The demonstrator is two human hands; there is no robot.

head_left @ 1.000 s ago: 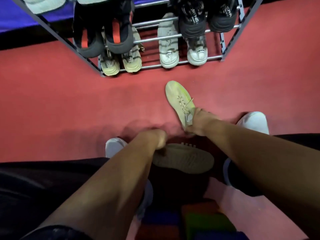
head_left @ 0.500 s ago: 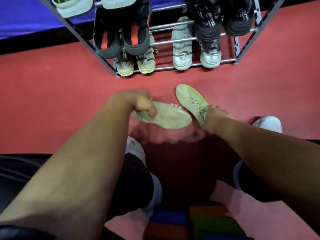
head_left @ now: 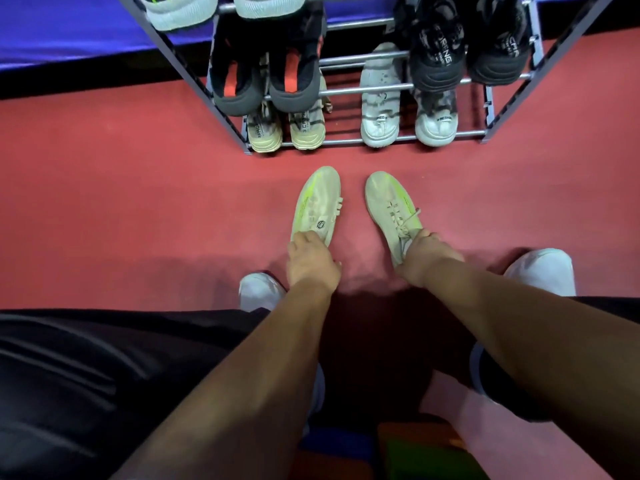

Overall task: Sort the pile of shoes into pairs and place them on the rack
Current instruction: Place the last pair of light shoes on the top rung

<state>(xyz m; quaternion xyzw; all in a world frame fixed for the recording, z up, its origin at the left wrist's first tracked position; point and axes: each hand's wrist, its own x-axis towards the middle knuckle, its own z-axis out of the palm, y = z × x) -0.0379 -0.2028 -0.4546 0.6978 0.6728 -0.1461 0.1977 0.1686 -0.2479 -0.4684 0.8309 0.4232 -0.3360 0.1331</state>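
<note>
Two pale beige shoes with lime-green stripes lie side by side on the red floor, toes toward the rack. My left hand (head_left: 311, 261) grips the heel end of the left beige shoe (head_left: 317, 206), which is tipped onto its side. My right hand (head_left: 424, 254) holds the right beige shoe (head_left: 389, 209) at its heel and laces. The metal shoe rack (head_left: 381, 86) stands just beyond them with several pairs on its bars: tan shoes (head_left: 285, 129), white shoes (head_left: 407, 123), black shoes with orange lining (head_left: 265, 81) and black printed shoes (head_left: 467, 53).
My own white shoes (head_left: 540, 271) and black trousers (head_left: 104, 375) sit at the bottom, knees apart. Coloured foam blocks (head_left: 415, 448) lie on the floor under me. A blue mat (head_left: 86, 32) runs behind the rack. Bare red floor (head_left: 121, 202) spreads left and right of the rack.
My left hand carried the second beige shoe forward from between my feet and brought it down beside the first one, toe toward the rack. The right hand kept its hold on its shoe.
</note>
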